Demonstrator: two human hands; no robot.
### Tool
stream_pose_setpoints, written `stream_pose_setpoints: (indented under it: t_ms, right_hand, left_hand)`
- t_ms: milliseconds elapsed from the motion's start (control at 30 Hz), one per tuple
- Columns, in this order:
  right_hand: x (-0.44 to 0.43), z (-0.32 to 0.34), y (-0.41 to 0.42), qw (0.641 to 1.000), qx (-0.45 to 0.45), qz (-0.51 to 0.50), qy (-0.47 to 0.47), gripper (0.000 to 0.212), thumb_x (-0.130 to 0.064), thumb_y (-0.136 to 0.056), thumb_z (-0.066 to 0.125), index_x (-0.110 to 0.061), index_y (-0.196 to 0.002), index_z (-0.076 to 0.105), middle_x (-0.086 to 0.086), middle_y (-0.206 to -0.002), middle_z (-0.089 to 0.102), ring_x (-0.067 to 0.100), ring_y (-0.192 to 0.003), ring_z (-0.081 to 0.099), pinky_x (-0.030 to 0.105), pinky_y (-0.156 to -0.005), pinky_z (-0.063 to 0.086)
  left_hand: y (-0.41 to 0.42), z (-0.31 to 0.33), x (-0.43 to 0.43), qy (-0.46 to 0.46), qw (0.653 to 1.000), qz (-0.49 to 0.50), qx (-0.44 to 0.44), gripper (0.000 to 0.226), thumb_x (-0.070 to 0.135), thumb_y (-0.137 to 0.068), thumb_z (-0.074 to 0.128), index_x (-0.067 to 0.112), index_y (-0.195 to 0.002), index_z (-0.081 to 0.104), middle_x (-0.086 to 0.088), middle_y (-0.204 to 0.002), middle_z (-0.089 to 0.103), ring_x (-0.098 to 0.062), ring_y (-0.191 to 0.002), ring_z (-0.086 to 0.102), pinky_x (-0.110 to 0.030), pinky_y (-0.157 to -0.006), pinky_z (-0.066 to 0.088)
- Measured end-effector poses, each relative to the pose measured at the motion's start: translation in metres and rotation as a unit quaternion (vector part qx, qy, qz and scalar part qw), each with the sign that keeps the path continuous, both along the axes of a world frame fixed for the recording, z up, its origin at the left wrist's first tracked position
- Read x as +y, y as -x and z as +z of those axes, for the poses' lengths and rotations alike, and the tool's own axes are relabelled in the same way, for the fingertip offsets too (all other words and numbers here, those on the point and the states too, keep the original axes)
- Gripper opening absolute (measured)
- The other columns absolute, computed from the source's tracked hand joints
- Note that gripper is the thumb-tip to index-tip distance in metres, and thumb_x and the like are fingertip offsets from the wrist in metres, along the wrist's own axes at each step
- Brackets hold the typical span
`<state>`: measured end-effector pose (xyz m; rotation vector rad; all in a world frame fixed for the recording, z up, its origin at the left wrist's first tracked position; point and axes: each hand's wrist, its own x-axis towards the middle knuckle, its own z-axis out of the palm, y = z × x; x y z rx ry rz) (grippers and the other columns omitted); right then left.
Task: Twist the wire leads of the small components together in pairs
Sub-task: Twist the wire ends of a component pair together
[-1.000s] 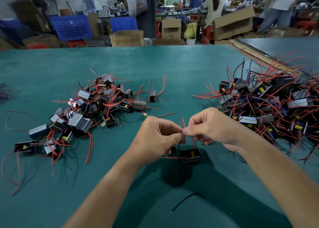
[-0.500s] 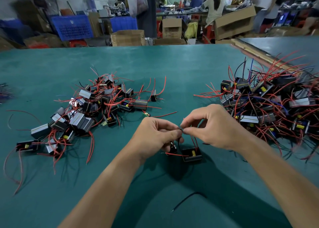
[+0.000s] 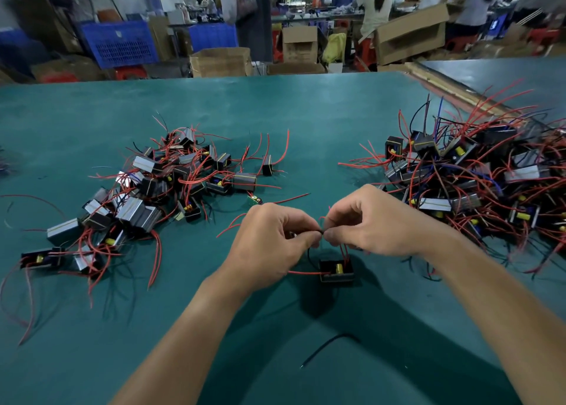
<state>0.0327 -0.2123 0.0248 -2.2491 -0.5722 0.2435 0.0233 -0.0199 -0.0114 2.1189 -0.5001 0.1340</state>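
At left centre of the frame a pile of small components [image 3: 147, 196] lies on the green table [image 3: 306, 113] with red leads sprawling. Whether its pairs are already twisted is too fine to tell.

Just right of it, at centre, the left hand [image 3: 275, 239] has thumb and forefinger closed in a pinch on thin wire leads [image 3: 320, 230], its other fingers curled beneath. The leads run down to one black component [image 3: 336, 270] with a yellow core, directly below the two hands. I cannot tell whether it rests on the table or hangs just above it. The right hand [image 3: 376, 224] meets the left fingertip to fingertip and pinches the same leads from the other side.

This looks like the twist itself. To do it well, one hand should hold the pair firm while the other rolls the ends one way, so the turns lie tight and even. The spare red lead [image 3: 306, 272] belongs outside the pinch. Pull gently, since thin leads may break at the root.

At right a larger tangled pile [image 3: 477, 184] of red, black and blue wires probably awaits its turn.
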Motion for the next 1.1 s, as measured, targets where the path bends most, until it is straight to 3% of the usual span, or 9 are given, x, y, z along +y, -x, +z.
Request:
stream_pose_setpoints:
  t_ms: [133, 300, 400, 533, 633, 767, 933, 1100]
  right_hand:
    - [0.000, 0.003, 0.002, 1.000, 0.028, 0.004, 0.003, 0.027, -0.016, -0.090, 0.068, -0.022, -0.064, 0.069, -0.015, -0.048, 0.059, 0.000, -0.041, 0.046, 0.007, -0.044, 0.033]
    - [0.002, 0.002, 0.002, 0.994, 0.088, -0.041, -0.042, 0.031, -0.014, -0.086, 0.070, -0.016, -0.056, 0.063, 0.002, -0.054, 0.063, 0.008, -0.043, 0.045, 0.018, -0.039, 0.032]
    - [0.004, 0.000, 0.001, 0.992, 0.094, -0.062, -0.052, 0.032, -0.010, -0.084, 0.069, -0.016, -0.055, 0.061, 0.001, -0.051, 0.060, 0.010, -0.042, 0.042, 0.018, -0.038, 0.031]
    - [0.006, -0.004, -0.001, 0.998, 0.002, -0.070, -0.007, 0.032, -0.019, -0.085, 0.071, -0.014, -0.056, 0.061, -0.007, -0.046, 0.053, 0.007, -0.043, 0.040, 0.021, -0.045, 0.034]
    - [0.003, -0.007, -0.003, 0.993, -0.059, -0.093, -0.033, 0.033, -0.026, -0.085, 0.072, -0.013, -0.057, 0.060, -0.008, -0.044, 0.047, 0.007, -0.043, 0.036, 0.022, -0.044, 0.033]
    - [0.001, -0.008, -0.006, 0.989, -0.091, -0.101, -0.064, 0.028, -0.024, -0.085, 0.072, -0.014, -0.060, 0.062, -0.009, -0.044, 0.049, 0.005, -0.042, 0.037, 0.018, -0.044, 0.030]
    - [0.005, -0.009, -0.002, 0.990, -0.114, -0.079, 0.009, 0.022, -0.022, -0.083, 0.072, -0.021, -0.062, 0.064, -0.013, -0.045, 0.052, 0.002, -0.043, 0.042, 0.017, -0.049, 0.034]
    - [0.008, -0.008, 0.001, 0.986, -0.139, -0.079, -0.036, 0.013, -0.018, -0.082, 0.073, -0.023, -0.070, 0.070, -0.015, -0.050, 0.058, 0.002, -0.045, 0.046, 0.014, -0.049, 0.037]
  left_hand:
    - [-0.001, 0.000, 0.001, -0.005, 0.999, -0.003, -0.040, 0.008, 0.021, -0.079, 0.071, 0.026, -0.074, 0.075, 0.014, -0.060, 0.067, -0.003, -0.049, 0.046, -0.019, -0.051, 0.039]
    - [0.001, 0.002, 0.000, 0.000, 0.998, 0.000, -0.059, 0.005, 0.022, -0.078, 0.071, 0.025, -0.075, 0.075, 0.012, -0.058, 0.064, -0.010, -0.048, 0.046, -0.018, -0.052, 0.037]
    - [0.003, 0.003, 0.000, -0.015, 0.998, 0.001, -0.067, 0.007, 0.021, -0.078, 0.070, 0.023, -0.074, 0.075, 0.015, -0.056, 0.061, -0.007, -0.047, 0.046, -0.016, -0.052, 0.037]
    - [0.002, 0.003, -0.001, 0.011, 0.999, 0.019, -0.044, 0.010, 0.014, -0.080, 0.071, 0.019, -0.072, 0.074, 0.014, -0.058, 0.066, 0.001, -0.046, 0.047, -0.013, -0.051, 0.038]
    - [0.001, 0.002, -0.002, 0.051, 0.998, 0.039, -0.008, 0.008, 0.020, -0.081, 0.072, 0.023, -0.073, 0.074, 0.005, -0.058, 0.067, -0.006, -0.044, 0.047, -0.019, -0.048, 0.040]
    - [-0.003, 0.003, -0.001, 0.079, 0.996, 0.045, 0.025, 0.004, 0.024, -0.081, 0.072, 0.025, -0.078, 0.074, 0.003, -0.056, 0.067, -0.006, -0.040, 0.047, -0.018, -0.045, 0.039]
    - [-0.004, 0.003, -0.001, 0.104, 0.991, 0.053, 0.070, 0.016, 0.042, -0.076, 0.064, 0.029, -0.080, 0.073, 0.000, -0.056, 0.067, -0.015, -0.045, 0.050, -0.041, -0.052, 0.051]
    - [-0.004, 0.003, 0.001, 0.121, 0.988, 0.041, 0.087, 0.014, 0.038, -0.077, 0.064, 0.028, -0.081, 0.073, -0.002, -0.057, 0.067, -0.019, -0.049, 0.052, -0.036, -0.052, 0.048]
